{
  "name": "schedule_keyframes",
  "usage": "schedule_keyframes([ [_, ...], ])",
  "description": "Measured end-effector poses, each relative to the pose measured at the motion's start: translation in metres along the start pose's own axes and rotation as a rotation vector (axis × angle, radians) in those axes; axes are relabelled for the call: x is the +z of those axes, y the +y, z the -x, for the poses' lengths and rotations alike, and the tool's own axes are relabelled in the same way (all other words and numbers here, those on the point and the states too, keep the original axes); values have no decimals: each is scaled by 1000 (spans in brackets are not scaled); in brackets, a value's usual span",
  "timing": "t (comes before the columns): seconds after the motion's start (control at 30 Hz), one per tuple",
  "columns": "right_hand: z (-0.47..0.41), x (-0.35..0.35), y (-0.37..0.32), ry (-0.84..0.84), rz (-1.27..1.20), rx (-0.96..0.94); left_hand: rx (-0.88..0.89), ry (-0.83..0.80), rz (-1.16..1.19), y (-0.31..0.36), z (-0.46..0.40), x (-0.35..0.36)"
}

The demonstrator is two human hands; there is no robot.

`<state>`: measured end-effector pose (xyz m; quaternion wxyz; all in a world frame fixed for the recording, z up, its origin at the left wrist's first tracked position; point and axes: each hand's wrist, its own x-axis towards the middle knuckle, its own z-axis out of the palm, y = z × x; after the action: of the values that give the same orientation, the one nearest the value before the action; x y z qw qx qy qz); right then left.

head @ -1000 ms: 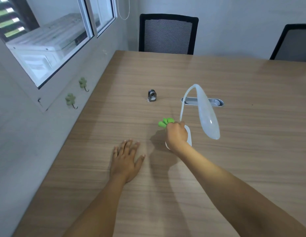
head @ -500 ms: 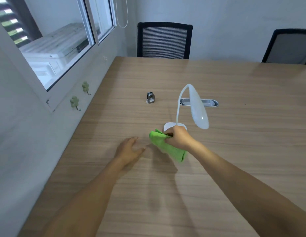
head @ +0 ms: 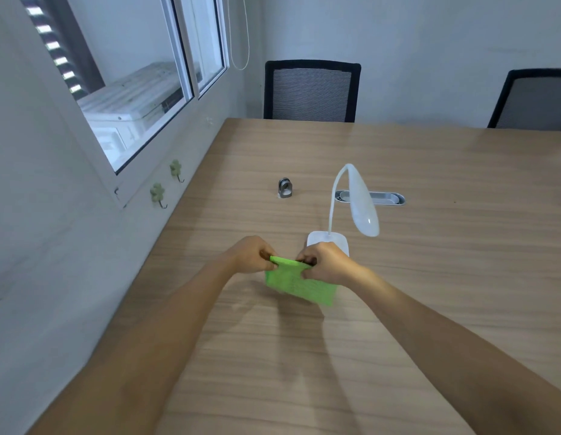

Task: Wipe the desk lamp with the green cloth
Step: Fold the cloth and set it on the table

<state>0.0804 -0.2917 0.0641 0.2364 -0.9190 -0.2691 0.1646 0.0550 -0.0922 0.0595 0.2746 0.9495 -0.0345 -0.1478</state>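
A white desk lamp stands on the wooden table, its flat base just beyond my right hand, its thin neck curving up and its head drooping to the right. The green cloth hangs above the table in front of the lamp base. My left hand pinches the cloth's top left corner. My right hand pinches its top right edge and partly hides the lamp base. Both hands hold the cloth spread between them.
A small metal clip-like object sits on the table behind the hands. A grey cable slot is set into the table behind the lamp. Two black chairs stand at the far edge. A wall with windows runs along the left.
My right hand lifted the green cloth from beside the lamp base and drew it nearer. My left hand rose off the table and took hold of the cloth's other corner.
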Motion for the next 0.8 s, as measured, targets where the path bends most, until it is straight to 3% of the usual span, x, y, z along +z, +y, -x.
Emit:
schedule_keyframes([
  [0.3,-23,20,-33,-11,65,-30,-93,203,-34,-57,26,-26],
  [0.53,-45,71,-78,264,421,-117,-190,400,-100,-93,48,-17],
  [0.7,-45,116,-81,287,597,-178,-217,322,-215,-120,62,7],
  [0.8,-39,132,-78,207,593,-237,-230,228,-303,-127,68,15],
])
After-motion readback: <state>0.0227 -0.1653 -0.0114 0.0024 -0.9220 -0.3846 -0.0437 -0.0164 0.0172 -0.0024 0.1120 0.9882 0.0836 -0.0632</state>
